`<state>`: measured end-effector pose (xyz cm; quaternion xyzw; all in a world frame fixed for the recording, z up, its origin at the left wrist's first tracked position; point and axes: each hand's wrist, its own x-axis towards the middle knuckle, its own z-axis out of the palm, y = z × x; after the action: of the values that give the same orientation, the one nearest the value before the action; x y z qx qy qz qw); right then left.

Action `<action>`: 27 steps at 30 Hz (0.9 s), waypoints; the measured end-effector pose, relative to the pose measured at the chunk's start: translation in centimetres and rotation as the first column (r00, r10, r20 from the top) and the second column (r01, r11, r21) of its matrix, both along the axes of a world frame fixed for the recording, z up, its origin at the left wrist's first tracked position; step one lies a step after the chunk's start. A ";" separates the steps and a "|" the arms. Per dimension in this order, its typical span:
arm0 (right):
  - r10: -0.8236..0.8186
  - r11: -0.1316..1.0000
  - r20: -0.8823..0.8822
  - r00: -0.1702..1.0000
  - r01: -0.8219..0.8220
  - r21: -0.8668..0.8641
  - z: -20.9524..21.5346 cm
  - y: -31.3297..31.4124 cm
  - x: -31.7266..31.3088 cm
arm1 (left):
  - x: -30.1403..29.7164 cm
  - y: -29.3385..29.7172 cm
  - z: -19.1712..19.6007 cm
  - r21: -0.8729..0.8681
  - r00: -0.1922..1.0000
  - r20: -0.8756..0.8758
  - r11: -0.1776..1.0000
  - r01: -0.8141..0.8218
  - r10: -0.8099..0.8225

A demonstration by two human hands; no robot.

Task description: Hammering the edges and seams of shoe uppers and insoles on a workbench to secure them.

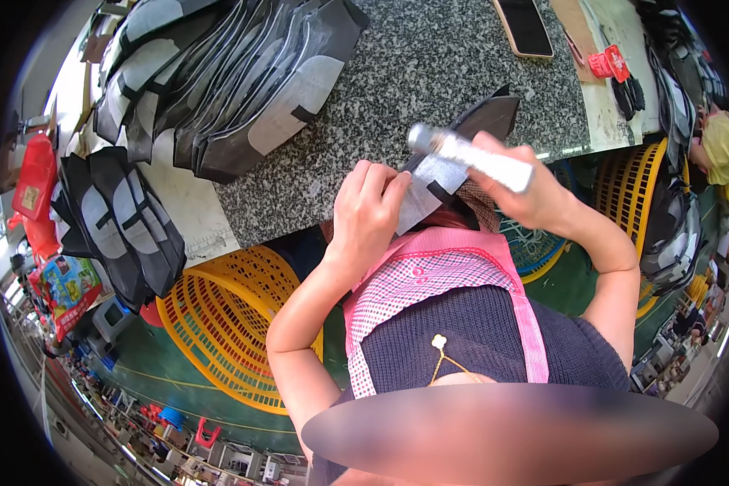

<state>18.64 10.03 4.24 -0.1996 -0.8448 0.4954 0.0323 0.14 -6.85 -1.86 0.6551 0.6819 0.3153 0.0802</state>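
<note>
My right hand is closed round a hammer; its shiny metal head has a rounded end pointing left, and its handle is hidden by the hand. Under the hammer lies a black-and-grey cut piece, which crosses the table's front edge and hangs partly over my lap. A small black tab shows on its grey patch. My left hand pinches the left edge of this piece, with thumb and fingers together.
Stacked black-and-grey pieces fill the speckled stone table's far left, with more pieces further left. A phone and red container are at the back right. Yellow baskets stand below.
</note>
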 end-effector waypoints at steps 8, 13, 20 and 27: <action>0.086 0.987 0.139 0.986 -0.103 0.121 -1.0 0.4 -0.4 | 0.1 -1.9 -0.2 -0.014 0.999 -0.032 0.999 -0.040 0.039; 0.224 0.944 0.129 0.966 -0.248 0.220 -1.2 -0.1 0.0 | 0.2 -1.4 -0.1 0.057 0.998 -0.038 0.997 -0.043 0.045; -0.104 0.965 -0.091 0.990 0.122 0.232 0.5 1.4 -0.6 | 1.2 3.8 -1.1 0.097 0.984 -0.114 0.987 -0.128 0.139; -0.090 0.968 0.026 0.996 0.082 0.238 -2.3 2.4 0.1 | -0.4 3.9 1.2 -0.122 0.991 -0.010 0.983 -0.134 0.134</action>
<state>18.75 12.46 1.91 -0.2399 -0.8888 0.3855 0.0618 -0.26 -2.93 -0.67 0.6017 0.7426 0.2771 0.0982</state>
